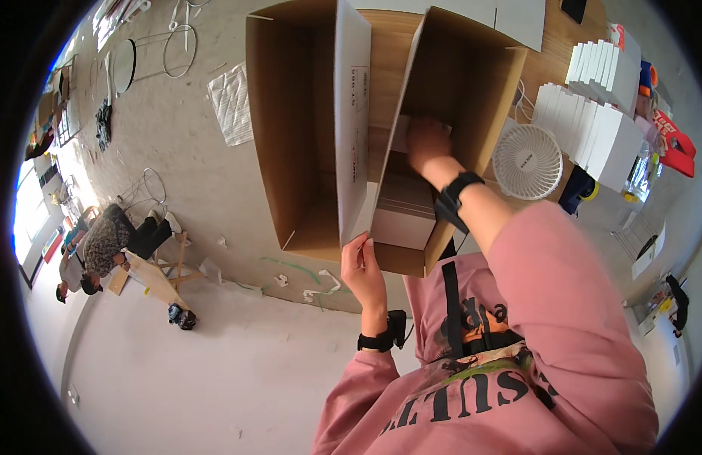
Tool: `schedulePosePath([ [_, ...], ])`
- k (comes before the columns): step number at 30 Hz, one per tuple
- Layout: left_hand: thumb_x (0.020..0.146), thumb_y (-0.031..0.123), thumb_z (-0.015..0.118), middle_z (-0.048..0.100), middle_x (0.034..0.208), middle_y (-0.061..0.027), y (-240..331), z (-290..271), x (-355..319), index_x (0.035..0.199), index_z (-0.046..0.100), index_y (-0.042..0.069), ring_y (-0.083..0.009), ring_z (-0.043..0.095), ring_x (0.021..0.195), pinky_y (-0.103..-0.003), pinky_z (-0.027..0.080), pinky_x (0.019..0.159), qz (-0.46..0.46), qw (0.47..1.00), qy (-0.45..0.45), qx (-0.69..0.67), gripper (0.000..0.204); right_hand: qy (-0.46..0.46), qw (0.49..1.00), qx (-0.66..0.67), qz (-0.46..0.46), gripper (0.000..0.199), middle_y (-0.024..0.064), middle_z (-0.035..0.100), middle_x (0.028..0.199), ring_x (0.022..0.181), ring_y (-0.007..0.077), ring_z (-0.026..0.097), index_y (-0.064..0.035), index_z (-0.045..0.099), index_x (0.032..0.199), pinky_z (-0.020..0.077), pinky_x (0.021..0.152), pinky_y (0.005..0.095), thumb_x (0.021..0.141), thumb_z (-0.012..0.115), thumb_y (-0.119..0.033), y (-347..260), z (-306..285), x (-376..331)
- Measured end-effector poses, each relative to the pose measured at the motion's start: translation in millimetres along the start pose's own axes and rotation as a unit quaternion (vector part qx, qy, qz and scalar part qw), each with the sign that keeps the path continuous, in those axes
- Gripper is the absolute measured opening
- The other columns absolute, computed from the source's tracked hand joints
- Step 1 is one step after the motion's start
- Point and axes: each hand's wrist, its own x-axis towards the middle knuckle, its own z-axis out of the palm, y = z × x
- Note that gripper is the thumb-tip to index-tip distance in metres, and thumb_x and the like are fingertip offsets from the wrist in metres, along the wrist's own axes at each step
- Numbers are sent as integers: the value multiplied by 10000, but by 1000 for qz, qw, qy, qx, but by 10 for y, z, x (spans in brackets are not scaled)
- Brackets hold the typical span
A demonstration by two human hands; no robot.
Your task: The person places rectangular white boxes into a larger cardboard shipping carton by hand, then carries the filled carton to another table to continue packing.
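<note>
Inside the right-hand open cardboard box [480,83], my right hand [429,142] reaches down. Motion blur smears its fingers, and a flat white box [399,135] shows beneath and beside them; whether they grip it cannot be made out. Nearer to me in the same carton stand several slim white boxes [402,227], packed side by side. My left hand [364,269] is closed, thumb against fingers, at the near left corner of this carton, pinching its edge. To the left of it stands a second open cardboard box [290,136], its visible inside bare brown board.
Both cartons stand on a wooden table [389,45]. On the right are a white fan [527,161], stacked white boxes [586,129], a red tool [675,148] and a dark phone [573,9]. People [104,243] sit far left near a wooden stand [158,277]. Scraps litter the floor.
</note>
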Motion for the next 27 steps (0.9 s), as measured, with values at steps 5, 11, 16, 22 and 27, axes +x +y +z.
schedulePosePath([
  [5, 876, 21, 572, 619, 919, -70, 53, -10, 21, 960, 620, -19, -118, 580, 805, -223, 479, 692, 26, 1000, -10, 11, 105, 45, 996, -82, -2, 121, 128, 657, 907, 855, 273, 650, -87, 663, 867, 530, 678, 393, 775, 589, -111, 221, 286, 179],
  [11, 864, 4, 579, 629, 902, -61, -14, -63, 40, 942, 628, -20, -113, 582, 790, -226, 473, 676, 37, 999, 16, 4, 96, -45, 999, -25, 0, 194, 167, 635, 987, 964, 322, 614, -63, 657, 923, 507, 801, 421, 757, 605, -148, -5, 425, 85],
  [16, 861, 21, 593, 633, 891, -56, 82, 2, 58, 941, 630, -16, -100, 574, 759, -216, 454, 648, 36, 999, 4, -9, 95, -106, 992, 22, -58, 317, 178, 606, 1091, 1004, 346, 581, -80, 625, 1058, 474, 849, 416, 795, 600, -255, 328, 683, 146],
  [22, 871, 48, 593, 626, 868, -46, -70, -103, 80, 935, 631, -15, -75, 538, 701, -202, 429, 609, 18, 1000, 3, -7, 98, -150, 989, -7, -17, 269, 201, 595, 1088, 1026, 350, 575, -27, 582, 1044, 487, 830, 429, 786, 547, -97, -75, -188, -228],
  [27, 871, 47, 585, 639, 847, -72, 18, -63, 122, 933, 630, -13, -121, 568, 710, -233, 450, 639, 19, 1000, -8, -23, 97, -126, 983, 126, -54, 400, 216, 629, 972, 939, 368, 602, -4, 572, 1054, 481, 783, 400, 719, 687, -190, 92, -723, -634],
])
